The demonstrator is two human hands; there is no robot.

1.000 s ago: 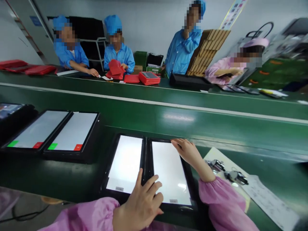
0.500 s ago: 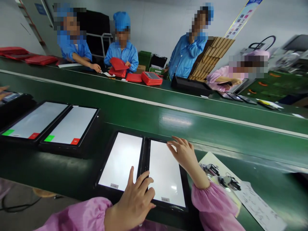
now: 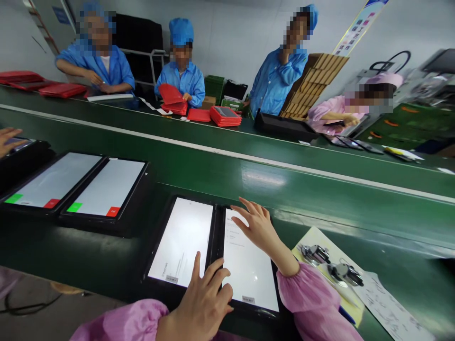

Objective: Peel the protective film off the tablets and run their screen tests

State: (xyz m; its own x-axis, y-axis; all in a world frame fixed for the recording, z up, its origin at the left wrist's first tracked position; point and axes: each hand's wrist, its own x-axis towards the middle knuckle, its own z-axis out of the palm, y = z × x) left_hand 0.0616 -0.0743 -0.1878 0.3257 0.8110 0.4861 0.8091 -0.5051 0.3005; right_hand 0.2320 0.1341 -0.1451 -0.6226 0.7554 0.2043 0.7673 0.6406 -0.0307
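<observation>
Fingers (image 3: 249, 207) spread wide, empty: right hand (image 3: 259, 231) over lit black-framed tablet (image 3: 249, 279), left hand (image 3: 201, 300) at its lower-left corner, beside second tablet (image 3: 181, 237).

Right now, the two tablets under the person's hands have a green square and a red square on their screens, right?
No. The tablets under the left hand and right hand show pale screens with small text. The green squares and red squares are on the two tablets further left; the head view shows this.

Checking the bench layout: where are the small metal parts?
In the head view, the small metal parts lie lower right on a paper sheet, beside the right hand.
</observation>
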